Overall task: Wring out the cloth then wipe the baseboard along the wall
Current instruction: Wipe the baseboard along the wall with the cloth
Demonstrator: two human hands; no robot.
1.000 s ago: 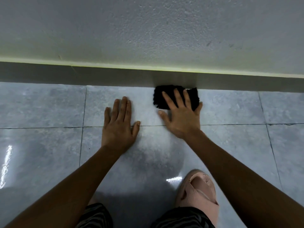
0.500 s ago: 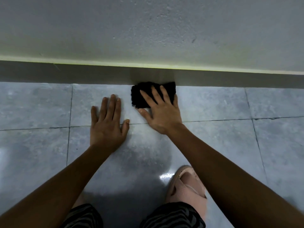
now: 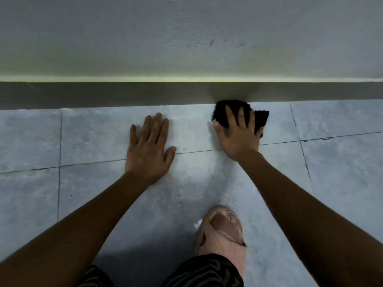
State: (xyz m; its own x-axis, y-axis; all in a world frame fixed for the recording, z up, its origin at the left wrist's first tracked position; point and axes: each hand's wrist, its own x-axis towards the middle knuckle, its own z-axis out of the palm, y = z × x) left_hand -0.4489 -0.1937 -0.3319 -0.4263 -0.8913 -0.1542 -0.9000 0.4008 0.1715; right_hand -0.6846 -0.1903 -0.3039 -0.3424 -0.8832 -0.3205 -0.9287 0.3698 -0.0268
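A dark grey baseboard (image 3: 124,94) runs along the foot of the pale wall, left to right across the view. A black cloth (image 3: 260,118) lies bunched on the floor against the baseboard's lower edge. My right hand (image 3: 238,135) presses flat on the cloth, fingers spread over it and pointing at the wall. My left hand (image 3: 148,150) rests palm down on the grey floor tile to the left, fingers apart, holding nothing, about a hand's width from the cloth.
Grey floor tiles (image 3: 342,162) with dark grout lines stretch both ways. My foot in a pink slipper (image 3: 221,233) stands below my right arm. Patterned shorts show at the bottom edge.
My right hand and the cloth have slid to the right along the baseboard after moving left half a second ago. My left hand stays planted on the tile.
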